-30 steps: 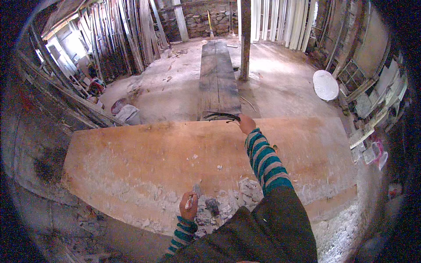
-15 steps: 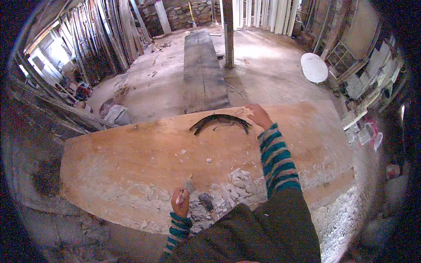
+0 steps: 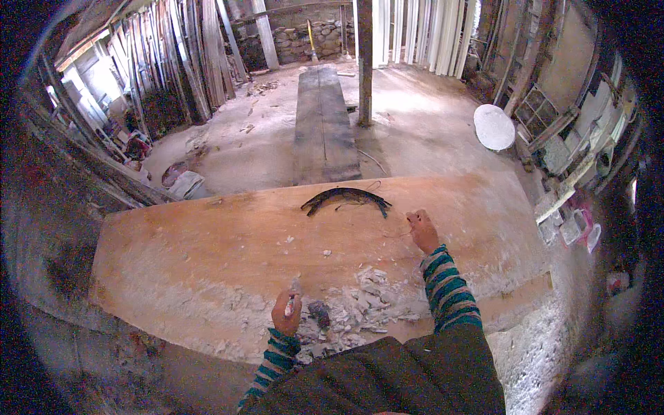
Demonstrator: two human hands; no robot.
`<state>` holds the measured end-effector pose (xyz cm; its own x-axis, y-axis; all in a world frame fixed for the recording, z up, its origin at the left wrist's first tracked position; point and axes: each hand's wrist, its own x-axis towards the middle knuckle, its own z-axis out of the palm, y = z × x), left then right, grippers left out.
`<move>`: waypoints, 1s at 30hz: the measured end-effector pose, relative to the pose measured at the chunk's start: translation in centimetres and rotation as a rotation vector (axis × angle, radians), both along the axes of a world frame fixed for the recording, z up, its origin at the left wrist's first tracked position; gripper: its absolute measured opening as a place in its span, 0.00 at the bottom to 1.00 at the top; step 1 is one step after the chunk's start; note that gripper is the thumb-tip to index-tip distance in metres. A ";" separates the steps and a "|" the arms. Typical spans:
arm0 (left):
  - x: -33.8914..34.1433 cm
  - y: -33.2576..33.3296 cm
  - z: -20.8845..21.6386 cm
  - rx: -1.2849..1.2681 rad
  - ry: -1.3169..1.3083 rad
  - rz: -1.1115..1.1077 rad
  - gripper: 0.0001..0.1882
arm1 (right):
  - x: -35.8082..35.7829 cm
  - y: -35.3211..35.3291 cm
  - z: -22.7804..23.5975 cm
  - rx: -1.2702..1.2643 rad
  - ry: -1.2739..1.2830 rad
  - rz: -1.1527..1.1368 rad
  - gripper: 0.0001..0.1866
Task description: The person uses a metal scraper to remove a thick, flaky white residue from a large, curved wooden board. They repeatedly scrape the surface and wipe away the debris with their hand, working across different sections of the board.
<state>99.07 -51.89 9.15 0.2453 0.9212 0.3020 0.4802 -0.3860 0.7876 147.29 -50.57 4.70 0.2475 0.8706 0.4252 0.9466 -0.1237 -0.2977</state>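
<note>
A wide plywood board (image 3: 242, 235) spreads in front of me. My left hand (image 3: 285, 315) is closed around a small tool (image 3: 294, 286) with a pale handle and a flat greyish end; whether it is a putty knife or a brush I cannot tell. Just right of it lies a dark grey lump (image 3: 319, 315) among broken white plaster flakes (image 3: 370, 294). My right hand (image 3: 423, 232) pinches a thin strand (image 3: 397, 236) above the board's far right part. To its left, apart from it, a curved bundle of black strips (image 3: 346, 194) rests near the far edge.
Beyond the board, a long dark plank (image 3: 321, 124) lies on the dusty floor beside a wooden post (image 3: 364, 76). A white round disc (image 3: 494, 127) stands at the right. Timber (image 3: 176, 62) leans along the left wall; white strips (image 3: 422, 34) stand at the back.
My right hand has drawn back from the far edge beside the black bundle, now with a thin strand in its fingers. The left hand stays near the dark lump, its tool turned slightly.
</note>
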 end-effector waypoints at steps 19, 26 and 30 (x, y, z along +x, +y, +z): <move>1.0 -1.5 0.3 0.123 -0.075 0.036 0.09 | -6.3 20.7 2.8 -0.141 0.324 0.068 0.17; -0.5 -0.3 -3.3 0.089 0.002 0.025 0.08 | -20.1 3.6 1.2 -0.451 0.337 0.871 0.14; -2.0 0.3 -1.0 -0.072 -0.152 -0.003 0.08 | -27.4 -6.7 5.1 -0.751 0.231 0.904 0.21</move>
